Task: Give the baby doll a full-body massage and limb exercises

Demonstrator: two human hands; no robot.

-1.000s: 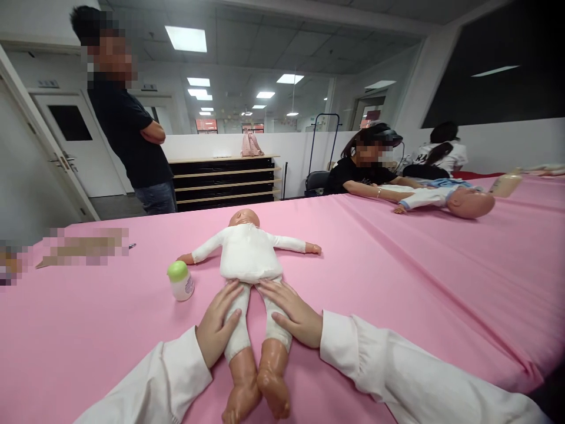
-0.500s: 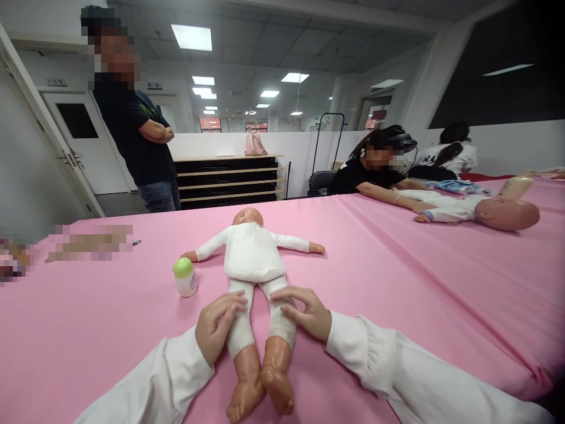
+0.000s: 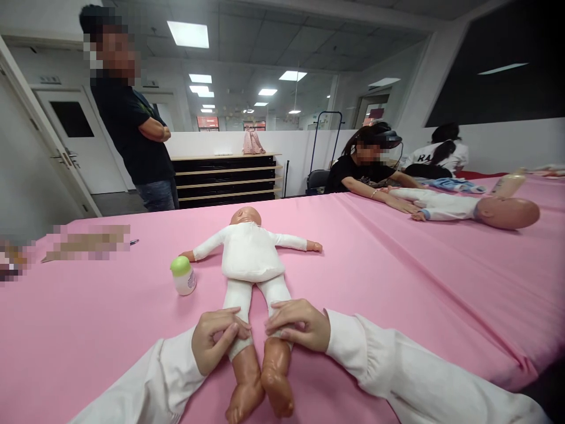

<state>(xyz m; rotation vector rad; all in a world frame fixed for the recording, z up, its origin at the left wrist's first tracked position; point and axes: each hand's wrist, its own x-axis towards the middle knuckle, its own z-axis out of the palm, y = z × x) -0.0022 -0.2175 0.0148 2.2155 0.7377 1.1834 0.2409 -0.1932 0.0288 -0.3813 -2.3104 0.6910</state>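
A baby doll [image 3: 252,253] in a white cloth suit lies on its back on the pink-covered table, head away from me and bare feet towards me. My left hand [image 3: 218,338] curls over the shin of its leg on the left, fingers across the top and thumb nearer the foot. Over the lower part of the other leg, my right hand [image 3: 302,325] is wrapped the same way, with its fingertips on the inner side. Left of the doll, close to its hand, a small bottle with a green cap [image 3: 183,275] stands upright.
Across the table to the right, a seated person in black [image 3: 359,171] reaches towards another doll [image 3: 459,206], with a feeding bottle [image 3: 509,184] near its head. A standing person [image 3: 132,129] has folded arms. A pen [image 3: 134,242] lies at the left; shelves [image 3: 225,176] stand behind.
Both my hands have slid down the doll's legs towards its feet, and their fingers lie closer around the legs. The seated person's arm has shifted beside the other doll.
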